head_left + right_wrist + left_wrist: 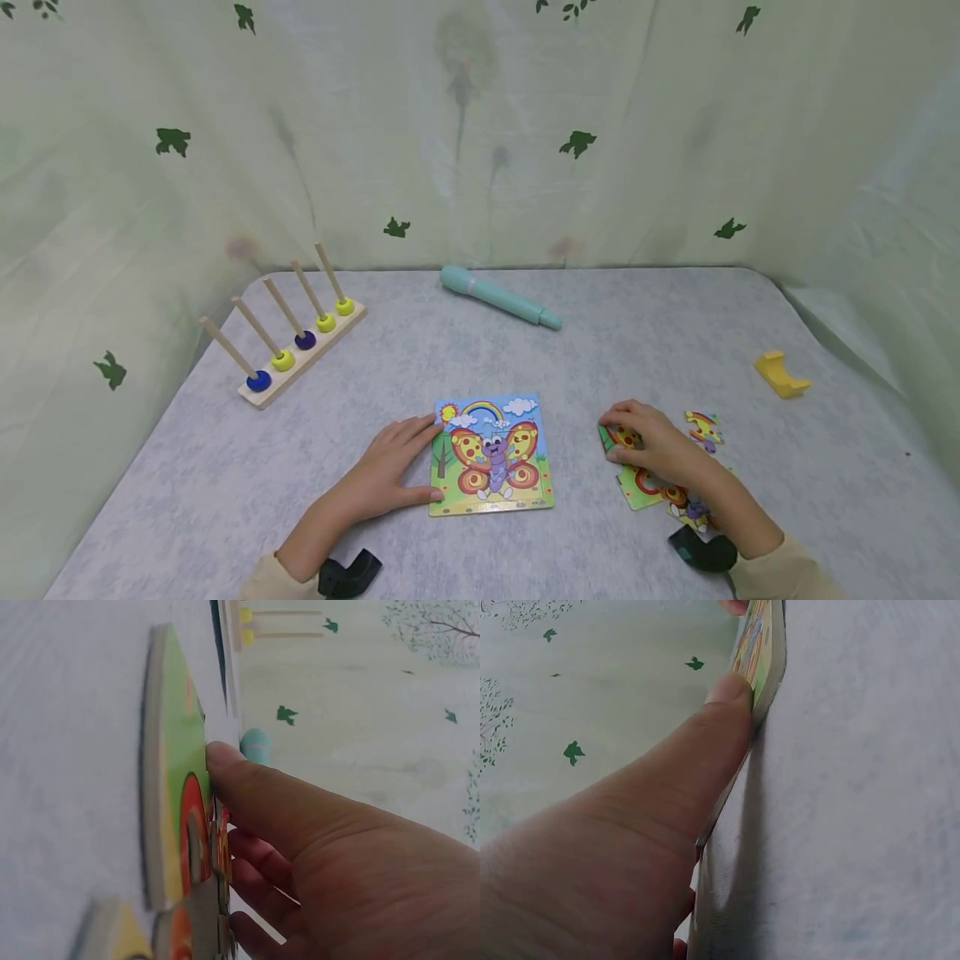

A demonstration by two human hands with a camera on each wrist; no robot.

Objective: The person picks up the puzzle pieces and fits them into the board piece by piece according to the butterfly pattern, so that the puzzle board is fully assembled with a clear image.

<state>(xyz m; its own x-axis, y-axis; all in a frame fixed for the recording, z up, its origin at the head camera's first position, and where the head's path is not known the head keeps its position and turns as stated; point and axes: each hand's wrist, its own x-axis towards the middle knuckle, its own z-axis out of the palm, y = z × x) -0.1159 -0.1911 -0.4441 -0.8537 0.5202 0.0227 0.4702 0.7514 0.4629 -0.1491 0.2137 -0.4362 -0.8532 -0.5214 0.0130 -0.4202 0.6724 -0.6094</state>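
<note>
Puzzle (pixel 495 458) lies flat on the table (pixel 592 358), its left edge under the straight-fingered left grip (pixel 388 468). The right grip (pixel 656 439) pinches a piece (pixel 625 435) beside other loose pieces (pixel 634 492). Picking that piece up seems the step in hand; next likely calls for lifting it level and clear.

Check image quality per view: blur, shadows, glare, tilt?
Head: soft, even light, butterfly puzzle readable with no strong glare; left wrist: scene turned sideways, dark shadow on the table beside the left hand; right wrist: also sideways, nearest puzzle piece blurred at the bottom edge.
</note>
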